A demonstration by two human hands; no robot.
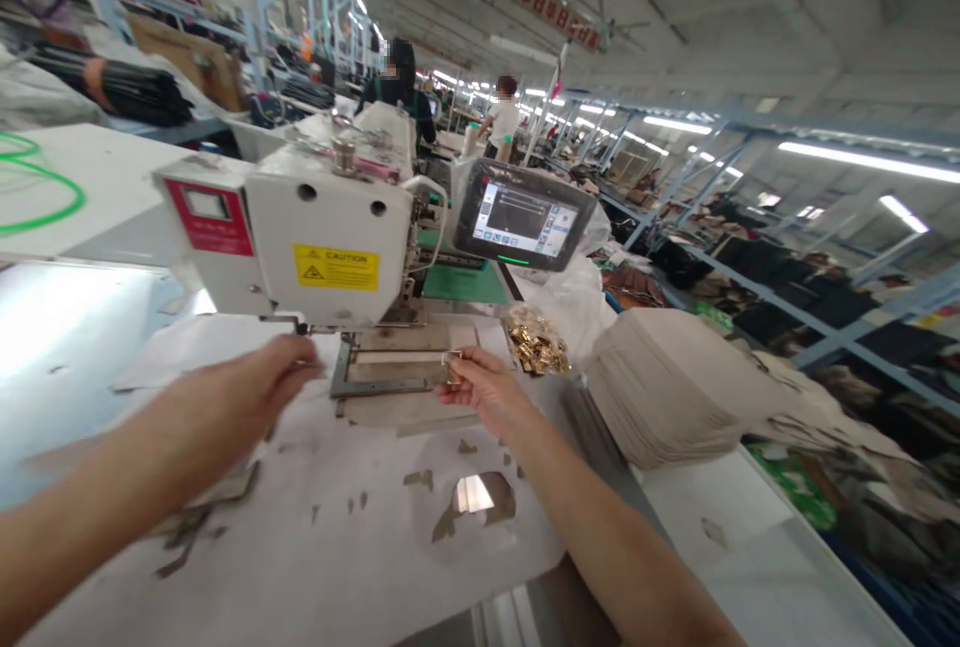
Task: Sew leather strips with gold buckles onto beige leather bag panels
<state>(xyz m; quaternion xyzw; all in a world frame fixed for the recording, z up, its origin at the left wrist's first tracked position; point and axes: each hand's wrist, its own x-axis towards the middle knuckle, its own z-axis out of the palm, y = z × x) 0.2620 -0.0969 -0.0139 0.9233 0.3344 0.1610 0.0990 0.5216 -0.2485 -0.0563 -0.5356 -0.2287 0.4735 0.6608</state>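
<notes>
Under the head of a white industrial sewing machine [330,227] lies a flat metal clamp frame [382,387] with beige material beneath it. My right hand [484,389] is at the frame's right end, with thumb and fingers pinched on a small gold-coloured metal fitting [452,367]. Its exact kind is partly hidden by my fingers. My left hand [274,377] is left of the frame, below the machine head, smeared by motion. Whether it holds anything does not show. Beyond my right hand, a heap of shiny gold metal fittings [536,339] lies in clear plastic.
A tall stack of beige panels [660,387] stands at the right. A control screen [525,217] is mounted beside the machine. White paper [337,547] with torn holes covers the table. Dark scraps [187,527] lie at the left. Two people [397,87] are farther back.
</notes>
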